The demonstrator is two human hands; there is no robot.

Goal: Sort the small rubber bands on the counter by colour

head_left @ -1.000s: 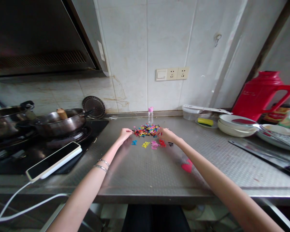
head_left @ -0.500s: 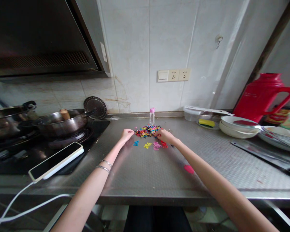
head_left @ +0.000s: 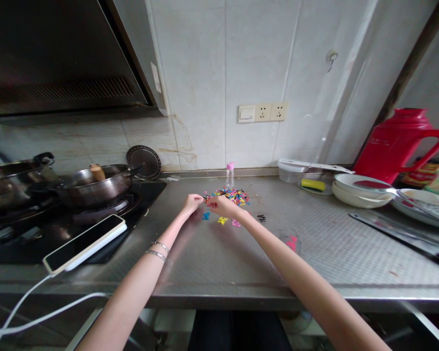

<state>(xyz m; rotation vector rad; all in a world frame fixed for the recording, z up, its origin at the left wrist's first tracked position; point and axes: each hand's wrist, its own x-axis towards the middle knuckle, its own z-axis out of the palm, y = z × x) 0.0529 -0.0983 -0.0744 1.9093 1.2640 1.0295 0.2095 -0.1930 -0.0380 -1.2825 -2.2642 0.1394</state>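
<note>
A heap of small multicoloured bands, probably rubber bands (head_left: 237, 196), lies on the steel counter. My left hand (head_left: 193, 203) is pinched at the heap's left edge; whatever its fingertips hold is too small to make out. Close beside it, my right hand (head_left: 223, 205) reaches across the front of the heap with its fingers bent together, their contents hidden. Nearer me are small sorted groups: blue bands (head_left: 206, 216), yellow bands (head_left: 222, 221), pink bands (head_left: 236, 223) and black bands (head_left: 261, 218). My right forearm covers the spot between pink and black.
A small clear bottle with a pink top (head_left: 230, 174) stands behind the heap. To the left are pans (head_left: 95, 187) on the stove and a phone (head_left: 85, 243) with a white cable. Bowls (head_left: 362, 192), a yellow sponge (head_left: 312, 185) and a red thermos (head_left: 395, 146) occupy the right.
My right hand has moved left from the heap's right side to beside my left hand. Its forearm now hides the red group and uncovers the black one. My left hand has barely moved.
</note>
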